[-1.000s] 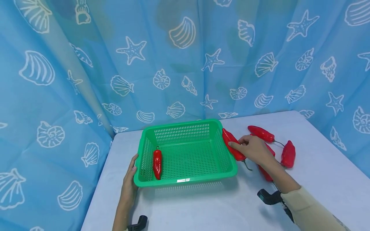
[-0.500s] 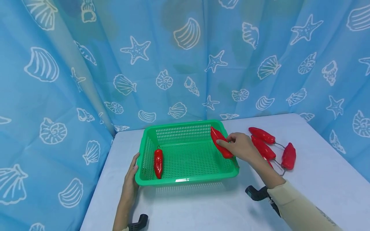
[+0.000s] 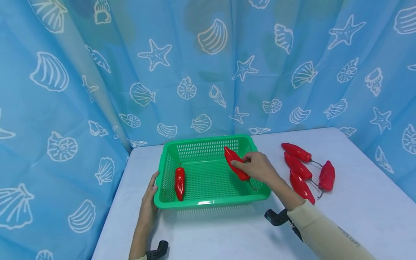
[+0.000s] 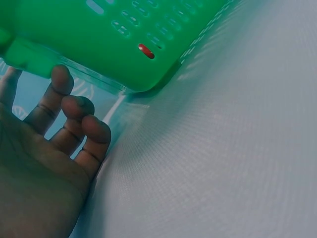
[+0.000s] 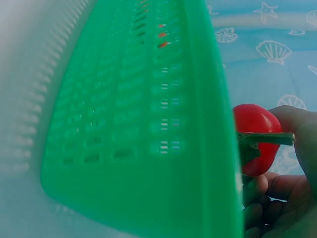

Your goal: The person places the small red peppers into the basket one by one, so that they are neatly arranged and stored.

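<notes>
My right hand point(image 3: 258, 167) pinches a red pepper point(image 3: 234, 162) between thumb and fingers, above the right part of the green plastic basket point(image 3: 214, 204). Its green stem point(image 5: 272, 139) points toward the camera in the right wrist view, with the basket wall hiding part of the pepper and hand. Another red pepper point(image 3: 180, 183) lies inside the basket near its left wall. My left hand point(image 3: 148, 202) is at the basket's left side, fingers loosely extended. In the left wrist view, a fingertip of the left hand point(image 4: 54, 134) appears to touch the rim.
Several red peppers point(image 3: 297, 166) lie in a loose group on the white tabletop point(image 3: 208, 234), right of the basket. A blue curtain point(image 3: 208, 72) with white shell and starfish prints hangs behind and along the sides of the table.
My right hand has carried the pepper leftward, from beside the basket's right rim to over its inside. The left hand stays at the left side.
</notes>
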Available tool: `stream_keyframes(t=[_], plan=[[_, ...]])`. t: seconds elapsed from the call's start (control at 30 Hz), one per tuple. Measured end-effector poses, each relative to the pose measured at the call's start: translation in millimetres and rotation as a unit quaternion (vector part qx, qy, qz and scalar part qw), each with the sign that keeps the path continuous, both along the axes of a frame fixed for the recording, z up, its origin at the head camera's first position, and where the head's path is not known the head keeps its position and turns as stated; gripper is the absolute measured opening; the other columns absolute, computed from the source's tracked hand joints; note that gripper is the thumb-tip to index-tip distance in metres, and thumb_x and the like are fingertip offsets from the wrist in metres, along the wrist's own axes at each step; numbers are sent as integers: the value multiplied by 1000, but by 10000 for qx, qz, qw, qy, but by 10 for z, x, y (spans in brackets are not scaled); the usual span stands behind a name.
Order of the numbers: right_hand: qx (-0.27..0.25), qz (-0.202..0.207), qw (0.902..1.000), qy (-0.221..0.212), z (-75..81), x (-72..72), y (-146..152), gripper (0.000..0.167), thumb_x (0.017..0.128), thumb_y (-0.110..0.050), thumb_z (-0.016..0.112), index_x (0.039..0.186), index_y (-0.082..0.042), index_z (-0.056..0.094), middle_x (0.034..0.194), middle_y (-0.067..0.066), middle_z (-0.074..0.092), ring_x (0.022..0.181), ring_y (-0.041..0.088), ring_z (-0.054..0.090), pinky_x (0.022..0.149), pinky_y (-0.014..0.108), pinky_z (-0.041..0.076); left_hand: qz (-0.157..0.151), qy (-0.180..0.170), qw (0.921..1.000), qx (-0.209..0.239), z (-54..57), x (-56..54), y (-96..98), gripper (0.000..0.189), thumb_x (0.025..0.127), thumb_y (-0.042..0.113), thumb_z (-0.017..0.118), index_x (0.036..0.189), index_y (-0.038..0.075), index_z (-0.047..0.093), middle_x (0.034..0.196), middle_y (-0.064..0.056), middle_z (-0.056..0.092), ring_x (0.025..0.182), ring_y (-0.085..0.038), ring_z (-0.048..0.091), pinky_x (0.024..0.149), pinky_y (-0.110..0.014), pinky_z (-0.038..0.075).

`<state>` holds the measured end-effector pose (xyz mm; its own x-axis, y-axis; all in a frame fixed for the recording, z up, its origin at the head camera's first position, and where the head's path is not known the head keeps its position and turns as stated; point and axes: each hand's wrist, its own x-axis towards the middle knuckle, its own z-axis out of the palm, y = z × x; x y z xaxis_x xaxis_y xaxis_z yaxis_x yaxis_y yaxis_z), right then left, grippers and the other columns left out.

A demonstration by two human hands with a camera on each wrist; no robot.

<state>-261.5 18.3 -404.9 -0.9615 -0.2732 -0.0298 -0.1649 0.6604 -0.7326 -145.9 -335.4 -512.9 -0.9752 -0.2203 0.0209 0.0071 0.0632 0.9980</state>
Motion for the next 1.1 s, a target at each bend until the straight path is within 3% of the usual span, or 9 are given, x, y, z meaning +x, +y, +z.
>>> stream_keyframes(t=[0.2,0.6,1.1], plan=[[-51,66,9999,-106,-58,3,-185,35,86,-37,79,96,-5,69,88,7,65,71,22,62,56,28,53,-41,9,10000,-7,-11,-1,-10,59,102,58,37,157,40,27,164,11,18,152,-22,10,114,-67,10],[5,185,9998,-84,-96,44,-511,36,90,-42,73,79,-8,68,67,3,64,55,19,57,47,27,41,-7,49,10000,15,-9,-7,-13,58,102,57,37,157,40,29,163,12,20,152,-21,11,114,-68,10],[77,49,9989,-456,-233,29,-822,40,90,-42,73,73,-8,63,63,5,62,55,19,57,46,25,39,-1,32,10000,-22,9,-16,-9,58,102,58,37,157,39,29,163,12,21,152,-20,10,115,-66,11]])
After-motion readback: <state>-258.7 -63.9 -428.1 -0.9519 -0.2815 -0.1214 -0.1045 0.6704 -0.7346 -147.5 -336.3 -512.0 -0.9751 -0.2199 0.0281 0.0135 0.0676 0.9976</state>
